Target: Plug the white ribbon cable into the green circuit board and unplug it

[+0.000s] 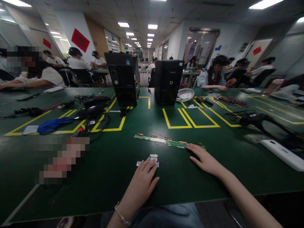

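My left hand (143,180) lies palm down on the green table, fingers stretched out over a small whitish piece (154,156) that they partly cover. Beyond it runs a long, narrow circuit board strip (177,143), green with a pale left part and several brownish-gold tabs along its upper edge. At the right end of that strip, the fingertips of my right hand (203,158) touch it or rest just over it; the fingers are extended and nothing is gripped. My right hand hides part of the strip's near edge.
Two black computer towers (124,82) (167,84) stand at the back. A white basket (185,95) sits beside the right one. Blue gloves (53,125) and black cables (95,100) lie left; a white device (282,155) lies right. People sit at tables beyond.
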A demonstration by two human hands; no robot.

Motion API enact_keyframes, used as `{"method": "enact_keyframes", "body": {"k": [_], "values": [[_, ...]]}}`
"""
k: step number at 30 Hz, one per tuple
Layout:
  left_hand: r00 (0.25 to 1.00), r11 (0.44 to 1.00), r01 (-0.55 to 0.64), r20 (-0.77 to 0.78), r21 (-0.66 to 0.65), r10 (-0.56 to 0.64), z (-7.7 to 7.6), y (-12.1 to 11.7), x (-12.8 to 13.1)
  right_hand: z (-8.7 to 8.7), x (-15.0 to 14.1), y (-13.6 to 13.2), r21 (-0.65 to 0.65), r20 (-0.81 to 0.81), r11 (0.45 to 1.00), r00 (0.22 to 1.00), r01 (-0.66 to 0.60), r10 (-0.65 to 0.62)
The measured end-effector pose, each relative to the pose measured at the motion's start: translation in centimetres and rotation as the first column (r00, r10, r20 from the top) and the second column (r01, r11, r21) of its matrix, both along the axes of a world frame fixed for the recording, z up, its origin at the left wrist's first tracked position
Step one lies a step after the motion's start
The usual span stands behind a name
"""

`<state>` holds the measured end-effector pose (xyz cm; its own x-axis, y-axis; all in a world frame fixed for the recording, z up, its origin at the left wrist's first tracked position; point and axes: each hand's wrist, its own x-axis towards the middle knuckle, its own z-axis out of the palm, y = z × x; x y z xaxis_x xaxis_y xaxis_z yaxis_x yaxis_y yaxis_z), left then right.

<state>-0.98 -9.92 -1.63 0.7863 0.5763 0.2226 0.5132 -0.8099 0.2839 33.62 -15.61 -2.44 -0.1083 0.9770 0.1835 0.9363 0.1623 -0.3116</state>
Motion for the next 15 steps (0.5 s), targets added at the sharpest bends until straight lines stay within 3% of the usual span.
{"method": "enact_keyframes", "body": {"k": [7, 15], "values": [[0.997, 0.998, 0.036, -0.064, -0.044, -0.039, 0.6, -1.2, 1.2, 0.9, -5.8, 1.3, -0.035, -0.020, 0.977, 0.978, -0.210, 0.209], [0.999, 0.997, 0.045, -0.026, -0.068, -0.047, 1.0, -1.6, 1.5, 1.9, -8.9, 2.9, -0.035, 0.025, 0.962, 0.962, -0.271, 0.272]]}}
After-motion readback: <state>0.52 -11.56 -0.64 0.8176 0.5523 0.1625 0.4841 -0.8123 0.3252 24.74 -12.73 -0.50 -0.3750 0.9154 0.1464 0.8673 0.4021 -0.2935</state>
